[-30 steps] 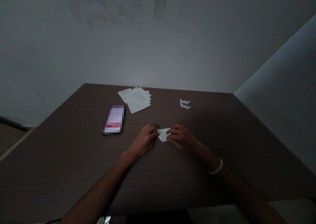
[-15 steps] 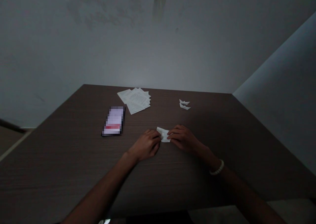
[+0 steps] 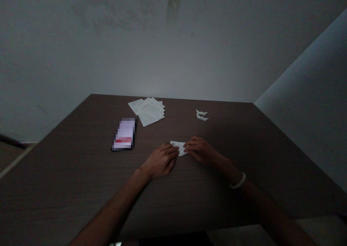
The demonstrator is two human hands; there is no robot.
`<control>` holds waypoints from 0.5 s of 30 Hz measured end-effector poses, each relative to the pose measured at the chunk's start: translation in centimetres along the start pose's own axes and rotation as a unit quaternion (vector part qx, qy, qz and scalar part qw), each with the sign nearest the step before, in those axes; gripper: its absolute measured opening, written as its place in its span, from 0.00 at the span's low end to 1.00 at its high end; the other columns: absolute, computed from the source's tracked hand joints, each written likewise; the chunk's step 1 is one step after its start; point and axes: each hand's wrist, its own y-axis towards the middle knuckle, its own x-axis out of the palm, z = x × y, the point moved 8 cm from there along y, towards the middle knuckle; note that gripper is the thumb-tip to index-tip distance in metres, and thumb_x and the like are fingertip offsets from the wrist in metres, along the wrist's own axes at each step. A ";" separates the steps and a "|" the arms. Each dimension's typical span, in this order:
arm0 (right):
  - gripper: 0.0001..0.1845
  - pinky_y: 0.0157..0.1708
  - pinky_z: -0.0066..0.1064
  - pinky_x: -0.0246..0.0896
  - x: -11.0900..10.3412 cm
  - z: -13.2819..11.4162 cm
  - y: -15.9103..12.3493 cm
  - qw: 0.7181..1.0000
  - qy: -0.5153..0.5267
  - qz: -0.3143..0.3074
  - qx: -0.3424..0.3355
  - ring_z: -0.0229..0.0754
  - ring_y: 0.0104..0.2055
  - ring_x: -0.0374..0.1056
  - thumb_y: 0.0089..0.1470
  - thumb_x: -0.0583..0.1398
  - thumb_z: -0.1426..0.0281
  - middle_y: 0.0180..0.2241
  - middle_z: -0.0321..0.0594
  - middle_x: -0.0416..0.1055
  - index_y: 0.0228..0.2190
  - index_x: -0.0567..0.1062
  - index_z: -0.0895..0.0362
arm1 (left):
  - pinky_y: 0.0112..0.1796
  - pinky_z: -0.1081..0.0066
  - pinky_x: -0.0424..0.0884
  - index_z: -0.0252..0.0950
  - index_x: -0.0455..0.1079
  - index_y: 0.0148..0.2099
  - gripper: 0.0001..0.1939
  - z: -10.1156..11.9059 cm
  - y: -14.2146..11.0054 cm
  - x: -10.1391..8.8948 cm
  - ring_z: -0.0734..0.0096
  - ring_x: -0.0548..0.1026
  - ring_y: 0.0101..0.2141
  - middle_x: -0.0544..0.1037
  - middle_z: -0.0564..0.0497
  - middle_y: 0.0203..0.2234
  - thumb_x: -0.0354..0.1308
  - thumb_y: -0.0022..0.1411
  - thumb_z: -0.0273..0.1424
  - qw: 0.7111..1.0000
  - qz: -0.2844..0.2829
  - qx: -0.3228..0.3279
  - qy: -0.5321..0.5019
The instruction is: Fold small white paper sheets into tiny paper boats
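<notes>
A small folded piece of paper, white with printed lines, lies on the brown table between my hands. My left hand presses its fingertips onto the paper's left part, covering some of it. From the right, my right hand grips the paper's other end between thumb and fingers. A pale beaded bracelet circles my right wrist. Beyond the right hand, two little folded paper boats sit close together near the back of the table.
A fanned stack of printed paper sheets lies at the back left. In front of it is a phone with a lit, pixelated screen. A grey wall rises behind the table's far edge, and another wall stands at the right.
The paper has gone from a pointed shape to a narrower strip as its left side was folded. My left hand moved slightly right, onto the paper; the right hand stayed nearly in place.
</notes>
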 end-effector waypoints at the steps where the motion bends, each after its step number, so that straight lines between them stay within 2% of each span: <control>1: 0.08 0.44 0.38 0.61 0.0 0.0 0.1 1.000 -0.001 -0.003 -0.002 0.45 0.43 0.66 0.57 0.60 0.75 0.42 0.40 0.77 0.36 0.79 0.54 | 0.53 0.57 0.65 0.33 0.70 0.52 0.16 0.1 0.0 0.0 0.58 0.70 0.50 0.73 0.44 0.53 0.49 0.65 0.27 1.000 -0.004 -0.001 0.000; 11: 0.06 0.41 0.35 0.61 0.3 1.1 1.2 0.996 0.076 0.016 0.051 0.43 0.38 0.67 0.56 0.63 0.72 0.36 0.41 0.78 0.38 0.79 0.56 | 0.51 0.57 0.67 0.32 0.70 0.51 0.15 0.8 0.3 -0.5 0.58 0.70 0.48 0.73 0.43 0.53 0.48 0.64 0.27 1.000 -0.025 0.003 -0.001; 15: 0.08 0.39 0.34 0.62 0.6 2.3 1.3 0.991 0.092 0.037 0.091 0.43 0.37 0.68 0.53 0.65 0.73 0.34 0.42 0.78 0.38 0.79 0.56 | 0.55 0.57 0.65 0.30 0.70 0.51 0.16 0.9 0.2 -0.5 0.56 0.67 0.53 0.72 0.40 0.53 0.49 0.64 0.27 1.000 -0.018 0.012 -0.002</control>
